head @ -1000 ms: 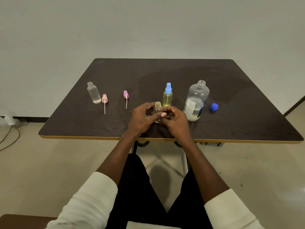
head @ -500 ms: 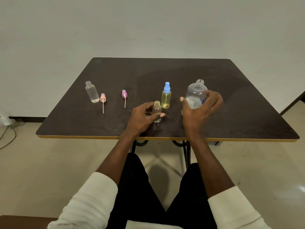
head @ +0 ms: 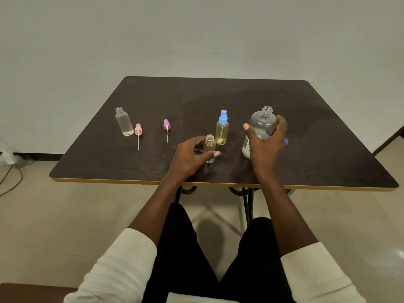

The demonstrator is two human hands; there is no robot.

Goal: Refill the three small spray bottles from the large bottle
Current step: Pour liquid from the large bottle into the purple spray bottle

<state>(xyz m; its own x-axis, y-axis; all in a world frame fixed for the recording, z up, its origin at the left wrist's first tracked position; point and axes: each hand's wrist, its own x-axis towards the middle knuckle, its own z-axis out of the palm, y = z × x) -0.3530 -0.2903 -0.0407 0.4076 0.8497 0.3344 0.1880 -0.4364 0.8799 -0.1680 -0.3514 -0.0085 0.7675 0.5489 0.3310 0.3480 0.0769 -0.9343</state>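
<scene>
- Left hand (head: 189, 157) holds a small uncapped clear bottle (head: 210, 148) upright on the table (head: 218, 95); thumb lies across its front, fingers curl round its far side.
- That bottle stands near the front edge, about mid-table; no liquid level can be read.
- Right hand (head: 265, 142) is at the large bottle (head: 261, 125): thumb raised on the bottle's left, fingers curved round its right shoulder. Firm grip or mere contact: cannot tell.
- Large bottle is upright on the right half of the table, neck open, clear, a white label partly visible low on its left side.
- Blue cap (head: 286, 141) lies just right of the large bottle, mostly hidden behind the right hand.
- Yellowish spray bottle (head: 222, 132) with blue spray top fitted stands between the two hands, just behind the held bottle.
- Second clear bottle (head: 124, 123), uncapped, stands at far left with a little clear liquid at the bottom.
- Pink spray head (head: 138, 132) with dip tube lies just beside it; purple spray head (head: 166, 126) with dip tube lies further right, apart from both.
</scene>
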